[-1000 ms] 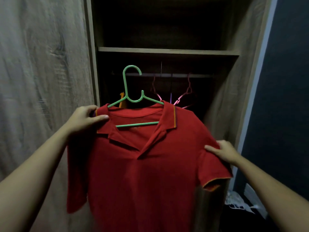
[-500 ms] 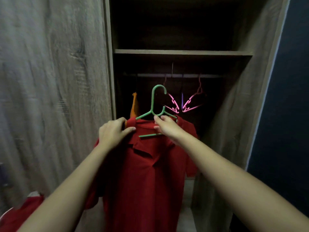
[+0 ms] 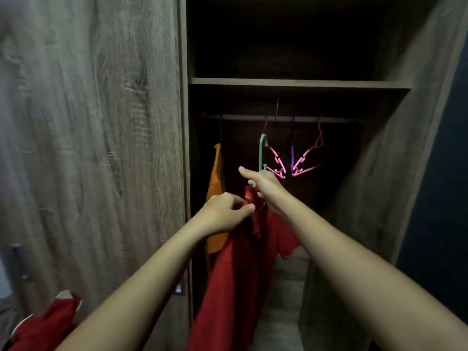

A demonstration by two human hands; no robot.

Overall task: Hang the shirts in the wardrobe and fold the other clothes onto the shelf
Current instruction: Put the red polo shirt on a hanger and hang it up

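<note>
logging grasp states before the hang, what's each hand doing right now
Left hand: pinches the red shirt at its collar.
Right hand: grips the green hanger just below its hook.

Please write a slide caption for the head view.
Right hand grips green hanger, left hand pinches red shirt, below wardrobe rail.

Inside the wardrobe [image 3: 405,173], a shelf [image 3: 298,83] sits above a rail [image 3: 304,119], with a hung garment [image 3: 217,173] at the rail's left end and empty hangers [image 3: 307,155] right of centre. Between these, nearer and below the rail, the right hand [image 3: 266,184] holds a hanger [image 3: 260,153] carrying a shirt [image 3: 235,274], which the left hand [image 3: 222,214] pinches just below and to the left. A closed door [image 3: 88,148] stands on the left, with more clothing [image 3: 45,323] low in front of it.
</note>
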